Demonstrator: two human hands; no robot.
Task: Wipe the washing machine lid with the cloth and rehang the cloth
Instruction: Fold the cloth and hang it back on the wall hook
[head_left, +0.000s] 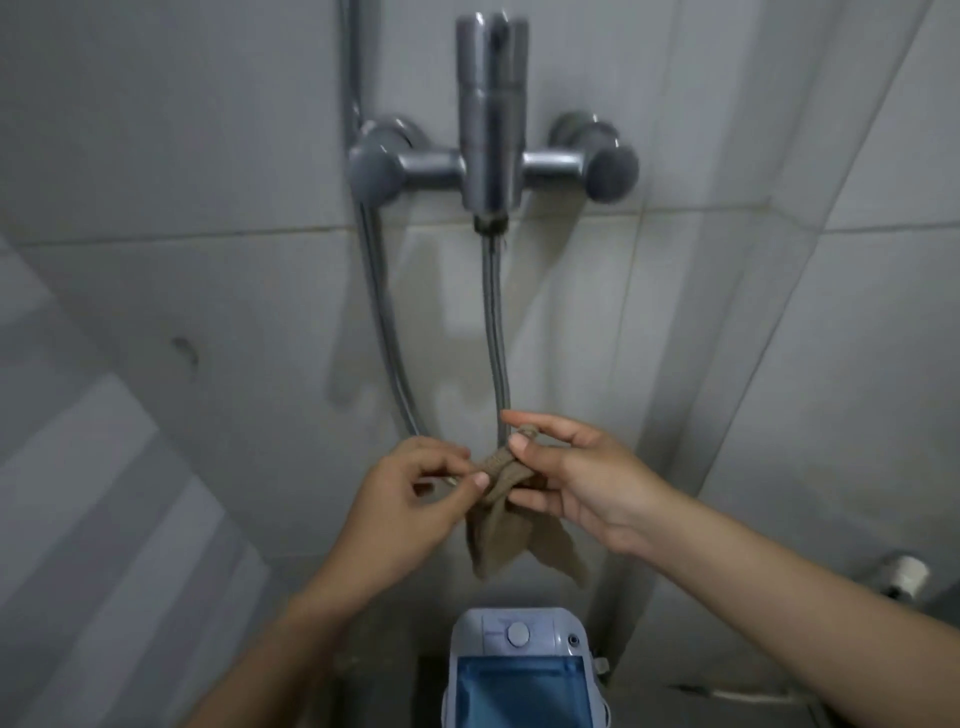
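Cloth (501, 540): brown, thin and limp, was knotted around the braided metal hose (492, 322) hanging from the mixer tap (491, 161), two loose tails drooping beneath the knot.
Left hand (415, 499): fingers pinched shut on the knot's left end, beside the hose.
Right hand (576, 483): thumb and forefinger gripped the knot's upper loop; other fingers were loosely spread under it.
Washing machine lid (522, 691): translucent blue plastic, directly below the hose, well apart from the cloth.
Technique: whether the knot was being tied or undone could not be told; either way, opposing even pulls, steadying the hose, would probably work best.
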